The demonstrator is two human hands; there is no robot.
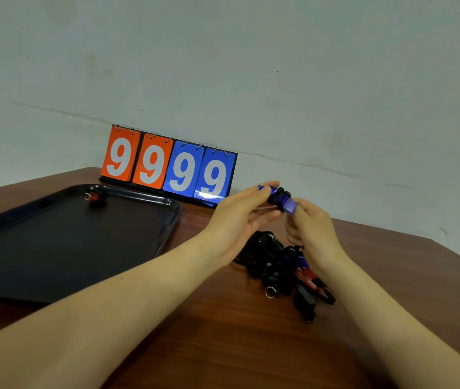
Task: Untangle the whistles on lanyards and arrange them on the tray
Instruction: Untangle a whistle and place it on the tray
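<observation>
A blue whistle point(278, 197) with black lanyard wrapped around its middle is held up above the table between both hands. My left hand point(241, 217) pinches its left end, and my right hand point(314, 234) grips its right end. Below them a tangled pile of black lanyards point(272, 261) lies on the wooden table, with a red whistle point(306, 275), a bit of blue, a metal ring point(270, 292) and black clips in it. The black tray point(63, 242) lies to the left. A red whistle point(93, 196) sits at its far edge.
A flip scoreboard point(168, 167) showing 9 9 9 9 in orange and blue stands against the wall behind the tray. The brown table point(223, 332) ends at the wall behind and slopes off at the right.
</observation>
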